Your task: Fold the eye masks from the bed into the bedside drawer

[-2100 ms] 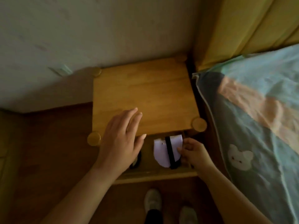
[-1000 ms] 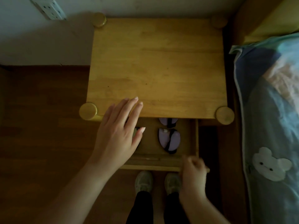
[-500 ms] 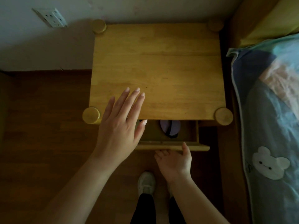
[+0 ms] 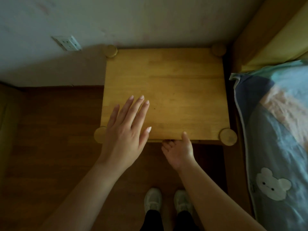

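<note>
Drawer (image 4: 155, 140) looks shut under the bench's front edge; our right hand (image 4: 179, 151), fingers curled there, risks pinching; left hand (image 4: 126, 130) lies spread.

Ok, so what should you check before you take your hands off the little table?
1. Drawer pushed in under the tabletop: ok, only a thin front edge shows.
2. Eye masks inside: cannot tell, hidden now.
3. Right hand fingers not pinched at the drawer front: cannot tell, fingertips tucked under the edge.
4. Left hand flat and empty on the tabletop: ok.
5. Masks left on the bed: none on the part in view.
</note>
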